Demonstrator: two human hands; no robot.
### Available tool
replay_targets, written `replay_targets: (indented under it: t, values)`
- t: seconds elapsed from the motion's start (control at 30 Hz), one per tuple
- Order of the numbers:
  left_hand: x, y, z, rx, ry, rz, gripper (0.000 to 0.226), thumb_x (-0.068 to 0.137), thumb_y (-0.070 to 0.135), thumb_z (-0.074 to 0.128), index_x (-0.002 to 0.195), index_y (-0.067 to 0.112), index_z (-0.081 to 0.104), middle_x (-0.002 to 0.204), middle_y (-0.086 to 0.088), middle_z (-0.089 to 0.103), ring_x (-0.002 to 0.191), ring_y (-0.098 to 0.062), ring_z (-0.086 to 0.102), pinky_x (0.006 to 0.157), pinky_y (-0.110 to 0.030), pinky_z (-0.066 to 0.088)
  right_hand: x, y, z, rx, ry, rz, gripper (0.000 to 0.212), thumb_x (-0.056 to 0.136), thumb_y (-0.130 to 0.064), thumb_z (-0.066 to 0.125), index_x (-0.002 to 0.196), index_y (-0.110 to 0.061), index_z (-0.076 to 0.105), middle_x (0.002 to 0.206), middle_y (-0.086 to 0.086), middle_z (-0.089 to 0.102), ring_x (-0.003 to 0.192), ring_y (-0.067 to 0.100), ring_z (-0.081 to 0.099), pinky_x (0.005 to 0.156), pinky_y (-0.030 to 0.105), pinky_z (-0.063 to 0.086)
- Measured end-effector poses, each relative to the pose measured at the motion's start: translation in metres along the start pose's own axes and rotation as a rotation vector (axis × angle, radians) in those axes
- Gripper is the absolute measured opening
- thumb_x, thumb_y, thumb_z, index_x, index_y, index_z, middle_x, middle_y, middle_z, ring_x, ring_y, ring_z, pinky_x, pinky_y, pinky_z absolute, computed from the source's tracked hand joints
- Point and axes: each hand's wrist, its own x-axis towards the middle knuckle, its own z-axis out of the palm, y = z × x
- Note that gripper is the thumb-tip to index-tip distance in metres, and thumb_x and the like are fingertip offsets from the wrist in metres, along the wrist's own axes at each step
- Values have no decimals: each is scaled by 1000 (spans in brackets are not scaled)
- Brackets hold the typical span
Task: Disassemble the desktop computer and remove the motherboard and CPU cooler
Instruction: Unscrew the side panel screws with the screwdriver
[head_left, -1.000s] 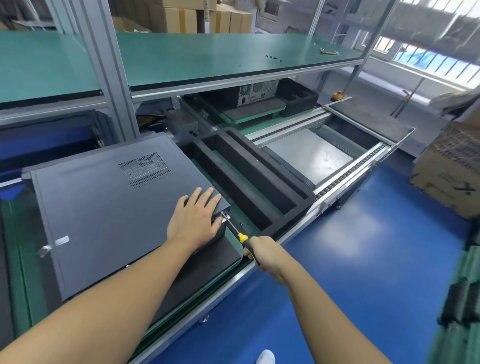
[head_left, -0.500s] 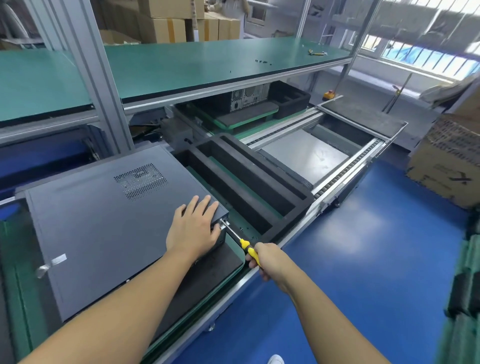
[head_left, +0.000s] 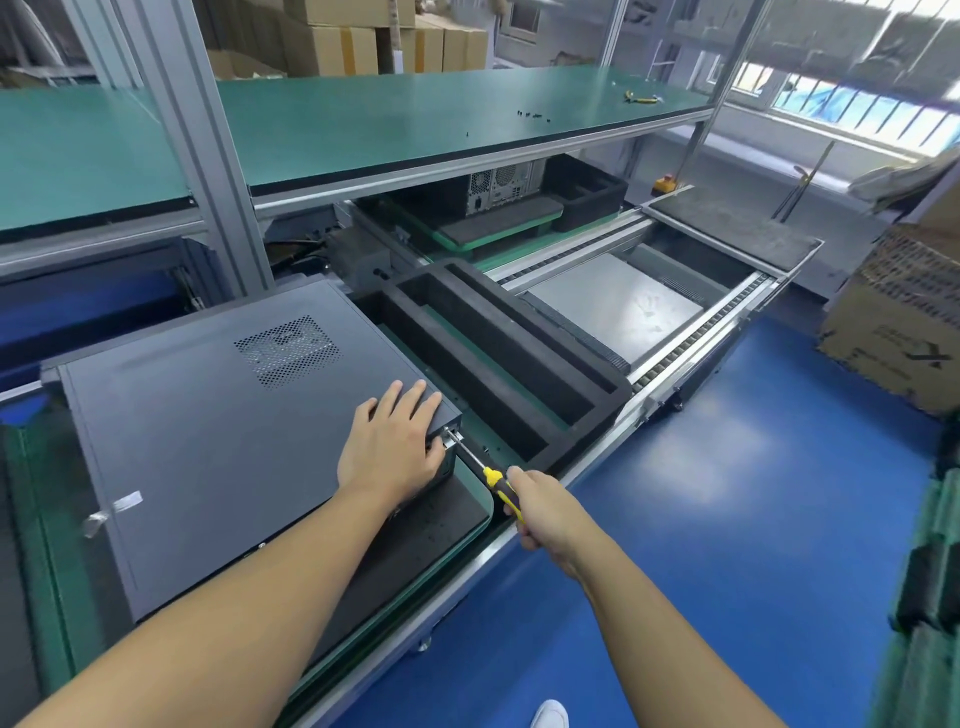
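Observation:
A dark grey desktop computer case (head_left: 208, 431) lies on its side on a black foam pad, with a vent grille facing up. My left hand (head_left: 392, 441) rests flat on the case's near right corner, fingers straight and thumb over the edge. My right hand (head_left: 540, 512) grips a yellow and black screwdriver (head_left: 480, 467). Its metal tip meets the rear edge of the case at that corner. The motherboard and CPU cooler are hidden inside the closed case.
A black foam tray (head_left: 498, 353) with long slots lies right of the case. Beyond it run a roller conveyor (head_left: 691, 343) and a metal plate (head_left: 613, 306). A green shelf (head_left: 415, 119) overhead carries small screws. Another computer (head_left: 498, 189) stands at the back. Cardboard boxes (head_left: 904, 322) stand right.
The view has drifted slightly. My left hand stays on the case corner and my right hand keeps the screwdriver tip at the rear edge, with the handle turned a little in my grip.

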Motion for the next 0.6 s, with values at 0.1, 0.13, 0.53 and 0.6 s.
replay_targets:
  t: [0.1,0.13,0.53,0.6]
  values:
    - [0,0,0,-7,1,3,62,94,52,35,151,28,37,158,1,36,147,-25,28,114,-45,30,1,-1,-2,-97,40,-18,34,100,-27,34,95,-11,63,83,1,64,61,16,42,53,26,39]
    - [0,0,0,-10,3,3,62,94,52,36,151,28,37,158,1,37,147,-25,29,114,-46,31,0,-2,-2,-110,34,-29,32,100,-27,36,94,-11,64,84,2,66,63,16,43,54,26,42]
    - [0,1,-1,10,6,-1,62,93,50,40,151,27,38,158,2,36,147,-24,29,112,-45,32,-5,-9,4,-158,87,-92,28,96,-46,45,98,-19,51,84,-1,62,64,14,44,56,27,38]
    - [-1,1,-2,7,9,-1,62,93,49,41,151,27,39,157,1,37,146,-24,30,112,-45,32,-3,-10,3,-169,62,-21,35,101,-38,34,98,-11,56,85,2,68,62,16,42,60,30,37]
